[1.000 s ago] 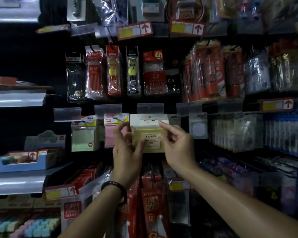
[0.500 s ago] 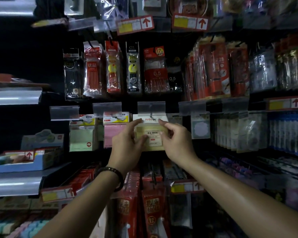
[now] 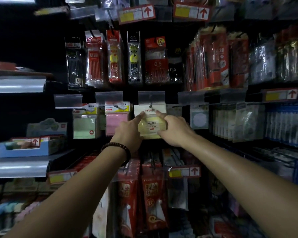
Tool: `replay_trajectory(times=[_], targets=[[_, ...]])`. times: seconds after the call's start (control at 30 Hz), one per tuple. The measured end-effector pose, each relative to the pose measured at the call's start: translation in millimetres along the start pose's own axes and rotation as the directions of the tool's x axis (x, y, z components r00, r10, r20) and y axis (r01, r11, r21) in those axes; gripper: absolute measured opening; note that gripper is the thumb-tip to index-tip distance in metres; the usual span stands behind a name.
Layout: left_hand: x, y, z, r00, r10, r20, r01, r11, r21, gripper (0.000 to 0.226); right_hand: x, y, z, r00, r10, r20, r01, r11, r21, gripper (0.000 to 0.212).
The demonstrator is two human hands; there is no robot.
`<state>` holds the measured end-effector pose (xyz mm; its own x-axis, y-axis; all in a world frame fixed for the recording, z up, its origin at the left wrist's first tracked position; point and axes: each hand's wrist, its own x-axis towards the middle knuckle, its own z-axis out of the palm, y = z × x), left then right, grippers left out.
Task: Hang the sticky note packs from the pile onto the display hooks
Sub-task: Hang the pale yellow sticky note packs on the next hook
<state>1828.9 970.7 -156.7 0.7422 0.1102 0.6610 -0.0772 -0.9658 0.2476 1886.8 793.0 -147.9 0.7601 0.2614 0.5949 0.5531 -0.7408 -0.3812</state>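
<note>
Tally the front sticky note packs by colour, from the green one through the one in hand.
green pack: 1
pink pack: 1
yellow pack: 1, held by the left hand and the right hand
Total: 3

Both forearms are bare from the wrist back to the lower edge of the view. Just behind the left hand (image 3: 129, 133), a bracelet (image 3: 117, 148) of small, dark, rounded beads circles the wrist in a single snug strand. The right hand (image 3: 176, 132) and its wrist are bare.
</note>
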Motion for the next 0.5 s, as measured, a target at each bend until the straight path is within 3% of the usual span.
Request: replay_trajectory(times=[0.13, 0.37, 0.5], targets=[[-24, -4, -3, 0.999, 0.019, -0.04, -0.02, 0.999, -0.042, 0.075, -23, 9, -6, 0.995, -0.063, -0.075, 0.065, 0.998, 0.016, 0.069], [-105, 1, -12, 0.974, 0.126, -0.186, -0.142, 0.987, -0.074, 0.036, -94, 34, -9, 0.957, -0.21, -0.202, 0.233, 0.967, 0.099, 0.025], [-170, 1, 11, 0.952, 0.204, -0.227, -0.239, 0.961, -0.14, 0.021, -156, 54, 13, 0.926, -0.296, -0.234, 0.32, 0.944, 0.074, 0.016]])
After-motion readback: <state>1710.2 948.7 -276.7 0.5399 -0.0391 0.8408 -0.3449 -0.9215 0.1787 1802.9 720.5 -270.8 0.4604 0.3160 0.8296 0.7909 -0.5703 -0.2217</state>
